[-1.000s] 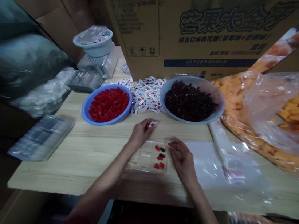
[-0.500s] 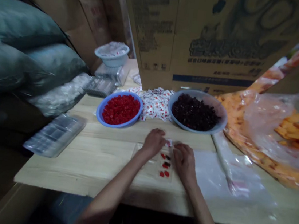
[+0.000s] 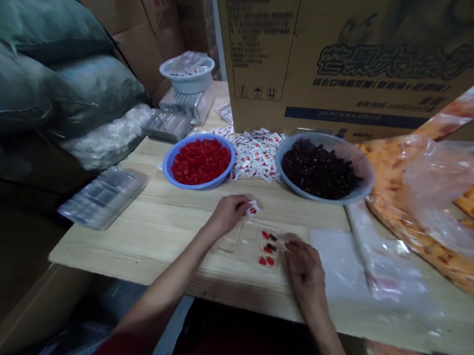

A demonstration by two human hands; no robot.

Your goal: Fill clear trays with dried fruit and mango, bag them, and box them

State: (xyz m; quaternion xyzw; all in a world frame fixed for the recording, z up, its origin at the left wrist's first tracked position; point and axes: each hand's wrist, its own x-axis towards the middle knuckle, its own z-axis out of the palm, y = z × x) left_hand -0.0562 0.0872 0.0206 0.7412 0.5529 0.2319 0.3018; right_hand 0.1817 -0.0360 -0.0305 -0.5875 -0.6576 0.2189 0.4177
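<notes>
My left hand (image 3: 228,216) pinches small white-and-red packets (image 3: 253,207) just above the far edge of a clear plastic tray (image 3: 247,253). The tray lies open on the table, and its right-hand compartments hold several red and dark pieces (image 3: 268,248). At the tray's right side is my right hand (image 3: 307,268), its fingers loosely stretched toward the tray and slightly apart. Nothing shows between them. Beyond my hands stand a blue bowl of red pieces (image 3: 199,162) and a larger bowl of dark pieces (image 3: 320,171). A heap of packets (image 3: 260,154) lies between the bowls.
A large cardboard box (image 3: 302,81) stands behind the bowls. Stacked clear trays (image 3: 103,198) lie at the left, near bulging green sacks (image 3: 34,23). On the right are clear plastic bags (image 3: 334,266) and an orange bag (image 3: 420,242). A white bowl (image 3: 188,81) stands at the back.
My left hand has drawn up and left, away from the tray, with the packets. My right hand has moved apart from it to the right and down. The view has shifted slightly.
</notes>
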